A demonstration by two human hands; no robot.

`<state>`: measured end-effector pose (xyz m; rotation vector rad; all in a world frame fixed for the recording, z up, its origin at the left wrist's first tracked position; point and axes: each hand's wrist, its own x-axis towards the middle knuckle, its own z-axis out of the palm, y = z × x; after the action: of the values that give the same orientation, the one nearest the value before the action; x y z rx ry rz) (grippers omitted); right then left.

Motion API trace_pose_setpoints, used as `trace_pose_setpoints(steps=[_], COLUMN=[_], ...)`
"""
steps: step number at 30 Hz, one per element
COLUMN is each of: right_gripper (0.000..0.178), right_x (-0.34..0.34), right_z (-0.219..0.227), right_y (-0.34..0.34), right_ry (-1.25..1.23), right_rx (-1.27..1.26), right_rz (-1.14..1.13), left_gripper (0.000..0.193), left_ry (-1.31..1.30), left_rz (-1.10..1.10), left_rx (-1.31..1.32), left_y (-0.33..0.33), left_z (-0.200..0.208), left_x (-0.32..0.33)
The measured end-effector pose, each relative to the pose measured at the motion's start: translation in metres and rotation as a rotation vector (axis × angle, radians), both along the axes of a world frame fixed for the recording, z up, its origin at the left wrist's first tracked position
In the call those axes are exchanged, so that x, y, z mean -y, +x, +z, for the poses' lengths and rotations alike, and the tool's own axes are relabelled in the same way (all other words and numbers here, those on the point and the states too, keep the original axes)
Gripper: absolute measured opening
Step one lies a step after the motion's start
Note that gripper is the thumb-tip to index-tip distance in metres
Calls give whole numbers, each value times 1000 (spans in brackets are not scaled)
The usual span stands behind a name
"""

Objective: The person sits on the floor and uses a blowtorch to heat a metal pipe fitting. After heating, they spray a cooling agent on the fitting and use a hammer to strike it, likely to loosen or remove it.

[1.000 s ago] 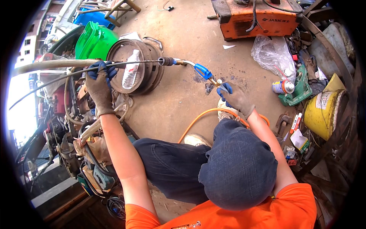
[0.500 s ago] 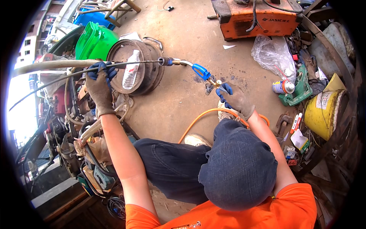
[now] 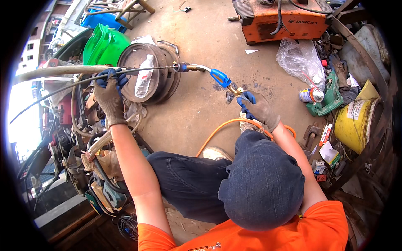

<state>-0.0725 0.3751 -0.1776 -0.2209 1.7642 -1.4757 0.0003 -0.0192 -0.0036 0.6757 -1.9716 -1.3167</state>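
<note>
Head view: right hand (image 3: 258,108) is gripping gas torch (image 3: 220,78), nozzle (image 3: 181,67) pointing toward ten o'clock; left hand (image 3: 109,87) is clasping metal rod (image 3: 161,67), running toward three.

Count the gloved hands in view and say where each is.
2. The left hand holds the thin rod, near the wheel rim; the right hand grips the right end of the blue torch. No others show.
</note>
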Motion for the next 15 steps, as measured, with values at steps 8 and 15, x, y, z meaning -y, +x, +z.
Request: trace_pose_setpoints(steps=[8, 15], right_gripper=[24, 24], right_x=[2, 3], right_z=[3, -6], right_y=[0, 0], right_ry=[-23, -9], right_rx=[14, -14], right_rz=[-16, -10], left_gripper=[21, 22], left_ry=[-3, -10], left_rz=[24, 46], left_rx=[-6, 5], left_y=[-1, -1], left_z=[1, 0], left_x=[-3, 0])
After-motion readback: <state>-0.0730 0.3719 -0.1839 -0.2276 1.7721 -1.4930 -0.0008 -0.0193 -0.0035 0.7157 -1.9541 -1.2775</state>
